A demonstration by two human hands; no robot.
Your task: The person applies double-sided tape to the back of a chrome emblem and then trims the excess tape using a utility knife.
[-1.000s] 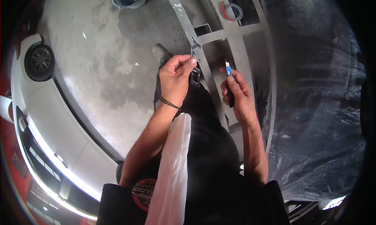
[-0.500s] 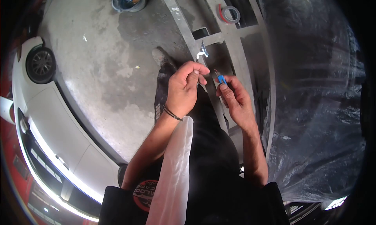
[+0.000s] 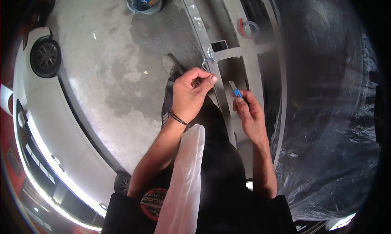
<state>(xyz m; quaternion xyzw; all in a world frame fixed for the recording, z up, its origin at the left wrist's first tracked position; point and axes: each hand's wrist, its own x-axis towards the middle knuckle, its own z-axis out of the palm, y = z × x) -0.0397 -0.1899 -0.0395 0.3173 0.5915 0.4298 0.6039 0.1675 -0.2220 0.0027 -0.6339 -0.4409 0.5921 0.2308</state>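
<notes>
My left hand (image 3: 190, 91) is closed in a pinch, thumb against forefinger. A thin, shiny, bent strip (image 3: 208, 59) sticks up just beyond its fingers and seems held by them, though the grip itself is hidden. In my right hand (image 3: 251, 114) is a blue utility knife (image 3: 238, 93), its blade out and pointing up and away from me. The blade is apart from the strip and from my left hand. Both hands are above the near part of a grey metal frame (image 3: 228, 53). A whitish translucent sheet (image 3: 186, 173) hangs down my front, beside the left forearm.
A roll of tape (image 3: 255, 27) with a red edge lies on the frame. Farther left, a bucket (image 3: 133, 7) with items in it stands on the wet floor. Dark plastic sheeting (image 3: 326, 112) covers the right side; a white car (image 3: 77, 128) is at left.
My right hand has drawn the knife back a little from my left hand. The shiny strip has turned and tipped leftward. The whole view has shifted slightly.
</notes>
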